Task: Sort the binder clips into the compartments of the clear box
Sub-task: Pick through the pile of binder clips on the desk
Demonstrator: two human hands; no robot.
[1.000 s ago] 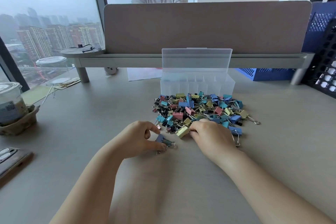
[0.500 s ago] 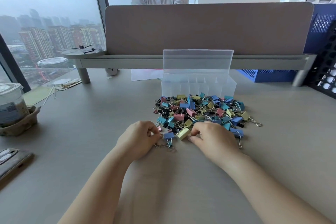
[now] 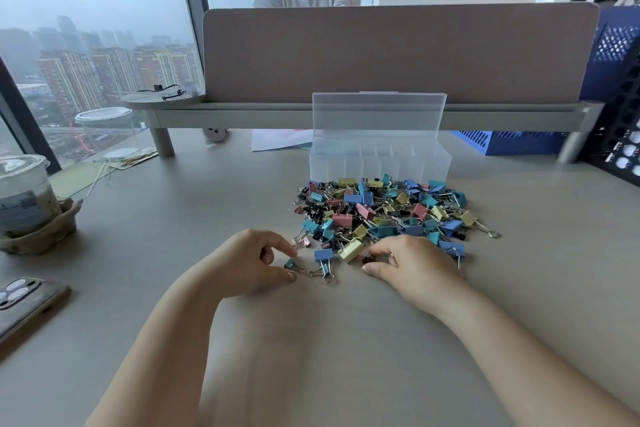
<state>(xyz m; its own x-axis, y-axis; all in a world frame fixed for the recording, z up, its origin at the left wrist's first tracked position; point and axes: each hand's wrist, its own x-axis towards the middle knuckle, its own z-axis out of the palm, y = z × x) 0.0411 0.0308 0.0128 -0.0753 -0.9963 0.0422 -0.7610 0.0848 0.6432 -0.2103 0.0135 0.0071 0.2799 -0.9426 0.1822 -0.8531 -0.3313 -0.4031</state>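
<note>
A heap of coloured binder clips [image 3: 384, 210] lies on the desk in front of the clear compartment box [image 3: 380, 163], whose lid stands upright. My left hand [image 3: 252, 262] pinches a small teal clip [image 3: 291, 264] between thumb and forefinger at the heap's near left edge. A blue clip [image 3: 323, 256] and a large yellow clip [image 3: 350, 251] lie between my hands. My right hand [image 3: 412, 265] pinches a small black clip [image 3: 370, 259] at the heap's near edge.
A grey divider panel on a shelf [image 3: 381, 114] stands behind the box. A plastic cup in a holder [image 3: 24, 201] and a phone [image 3: 24, 302] sit at the left. Blue crates [image 3: 512, 142] and a dark rack [image 3: 623, 135] are at the right. A person sits beyond the divider.
My left hand let go of the blue clip, which now lies on the desk, and pinched a small teal clip. My right hand shifted off the yellow clip onto a small black one.
</note>
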